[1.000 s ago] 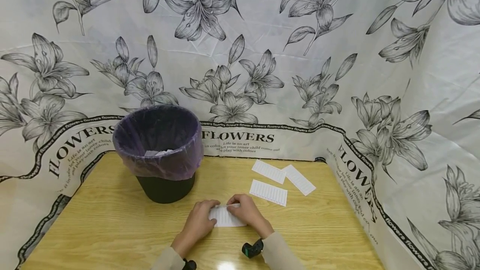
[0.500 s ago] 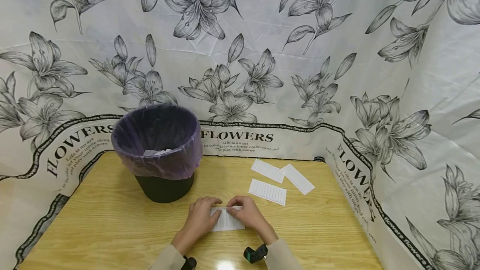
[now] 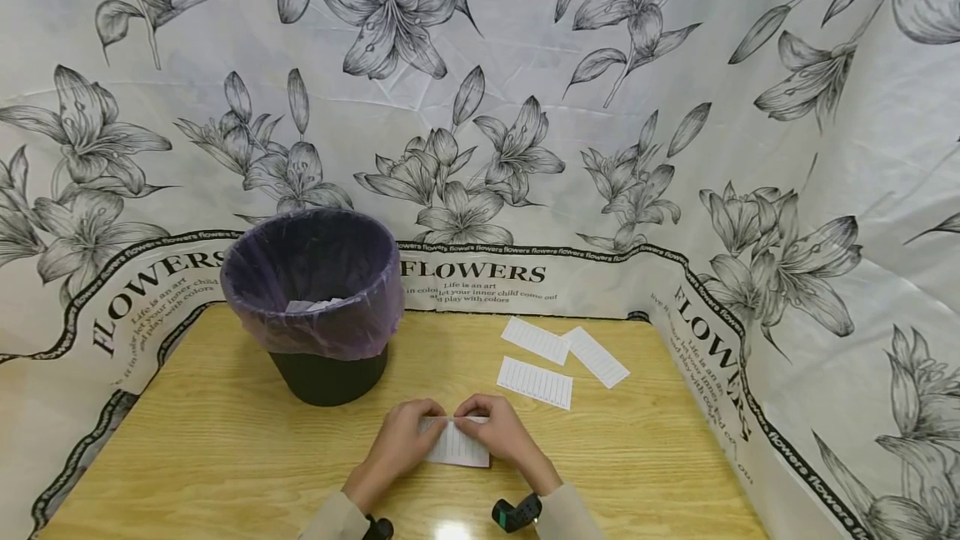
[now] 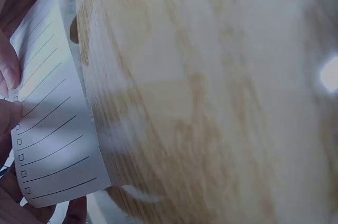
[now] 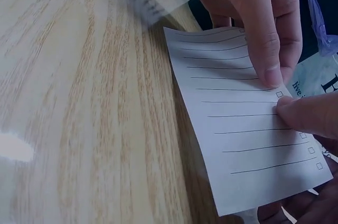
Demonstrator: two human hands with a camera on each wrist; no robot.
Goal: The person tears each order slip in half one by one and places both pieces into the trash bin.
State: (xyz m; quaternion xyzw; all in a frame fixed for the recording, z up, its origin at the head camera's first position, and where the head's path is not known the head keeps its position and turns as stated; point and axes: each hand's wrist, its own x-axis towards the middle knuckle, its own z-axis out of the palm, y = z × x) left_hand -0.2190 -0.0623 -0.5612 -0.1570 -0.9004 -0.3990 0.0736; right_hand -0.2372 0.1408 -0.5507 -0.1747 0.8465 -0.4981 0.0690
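Observation:
A white paper slip (image 3: 457, 448), printed with ruled lines and a row of small checkboxes, is held between both hands. My left hand (image 3: 405, 437) pinches its far edge near the middle, thumb on top. Beside it my right hand (image 3: 501, 433) pinches the same edge, the two thumbs close together. In the right wrist view the slip (image 5: 227, 108) bows slightly, its near edge just over the wooden table. The left wrist view shows the slip (image 4: 58, 123) in one piece. Fingers behind the paper are partly hidden.
A black bin (image 3: 330, 377) with a purple liner (image 3: 326, 338) stands at the back left, paper pieces (image 3: 315, 305) inside. Three lined slips lie at the back right: one slip (image 3: 534, 383) nearer, a second slip (image 3: 536, 340) and a third slip (image 3: 596, 358) behind. Printed cloth (image 3: 480, 273) surrounds the table.
My left hand has moved from the slip's left end in to its far edge, next to the right hand. The slip has come slightly nearer to me.

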